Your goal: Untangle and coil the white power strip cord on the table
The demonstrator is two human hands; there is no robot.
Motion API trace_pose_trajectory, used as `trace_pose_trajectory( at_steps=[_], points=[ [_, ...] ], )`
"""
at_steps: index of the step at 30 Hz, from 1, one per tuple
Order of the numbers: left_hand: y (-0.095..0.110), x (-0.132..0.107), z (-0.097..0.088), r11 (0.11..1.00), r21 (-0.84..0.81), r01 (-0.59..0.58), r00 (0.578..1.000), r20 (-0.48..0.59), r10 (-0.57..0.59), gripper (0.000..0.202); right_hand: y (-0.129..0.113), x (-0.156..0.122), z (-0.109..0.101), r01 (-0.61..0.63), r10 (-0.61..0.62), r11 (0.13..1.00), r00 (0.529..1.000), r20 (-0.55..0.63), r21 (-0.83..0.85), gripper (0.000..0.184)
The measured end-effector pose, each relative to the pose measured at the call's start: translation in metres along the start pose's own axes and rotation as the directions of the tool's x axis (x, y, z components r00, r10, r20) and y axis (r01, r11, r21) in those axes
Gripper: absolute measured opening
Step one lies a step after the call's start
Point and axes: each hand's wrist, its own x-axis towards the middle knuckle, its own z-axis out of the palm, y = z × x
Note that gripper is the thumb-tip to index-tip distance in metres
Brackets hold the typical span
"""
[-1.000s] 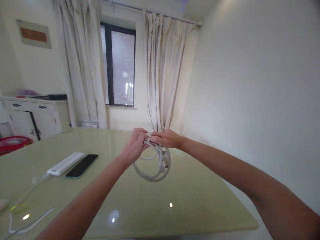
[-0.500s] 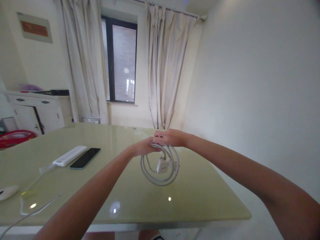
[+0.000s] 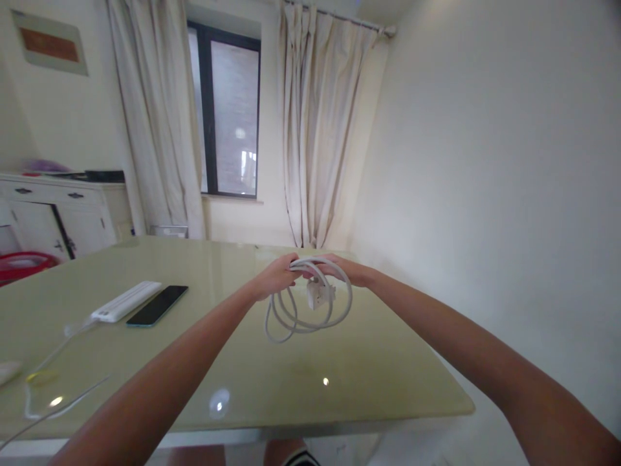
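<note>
Over the table I hold a coiled white extension cord (image 3: pixel 350 303) up in the air, its loops hanging loosely. My left hand (image 3: pixel 277 276) is closed around the gathered top of the loops. Just right of it, my right hand (image 3: pixel 342 266) reaches in behind the upper loops. Its fingers are bent in against the cord and partly hidden by it. A white socket block (image 3: pixel 317 294) with dark slots dangles inside the coil, below the right fingers.
On the glossy greenish table (image 3: pixel 388 362), a white power strip (image 3: pixel 127 301) lies beside a dark phone (image 3: pixel 158 307) at left. A thin white cable (image 3: pixel 72 411) and a yellow band (image 3: pixel 43 378) are nearer. A wall (image 3: pixel 485 194) rises along the right.
The round coil has spread into looser, uneven loops, and its socket block sits higher. My right hand has shifted from on top of the left to its right. The view has turned slightly right.
</note>
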Motion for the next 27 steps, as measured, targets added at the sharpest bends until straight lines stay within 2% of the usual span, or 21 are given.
trace_pose_trajectory(
  at_steps=[5,10,13,16,18,21,24,27],
  points=[
    [-0.002,0.000,-0.008,0.997,0.073,-0.029,0.997,-0.066,0.034,0.027,-0.004,0.006,0.008,0.021,-0.022,1.000,0.997,0.079,0.008,0.039],
    [-0.004,-0.008,-0.023,0.995,0.088,-0.042,0.997,0.063,0.037,0.037,0.005,0.005,0.009,-0.029,0.032,0.999,0.994,0.100,-0.028,0.039],
    [-0.007,-0.014,-0.034,0.996,0.091,0.014,0.997,0.079,-0.021,0.043,0.015,0.004,0.007,-0.112,0.113,0.993,0.993,0.023,-0.040,0.033],
    [-0.010,-0.015,-0.037,0.989,0.057,0.133,0.990,0.045,-0.136,0.048,0.025,0.003,0.006,-0.170,0.178,0.982,0.980,-0.092,0.087,0.030],
    [-0.011,-0.014,-0.035,0.978,0.023,0.205,0.978,0.039,-0.206,0.054,0.030,0.002,0.008,-0.179,0.209,0.966,0.965,-0.158,0.186,0.031],
    [-0.013,-0.008,-0.024,0.961,-0.032,0.275,0.960,0.055,-0.273,0.060,0.034,0.000,0.012,-0.150,0.220,0.932,0.958,-0.186,0.331,0.037],
    [-0.016,0.001,-0.009,0.949,-0.070,0.307,0.949,0.097,-0.300,0.058,0.032,-0.005,0.011,-0.195,0.287,0.887,0.943,-0.167,0.419,0.041],
    [-0.019,0.009,0.006,0.934,-0.100,0.342,0.934,0.146,-0.326,0.055,0.024,-0.010,0.002,-0.314,0.369,0.875,0.925,-0.087,0.369,0.059]
  ],
)
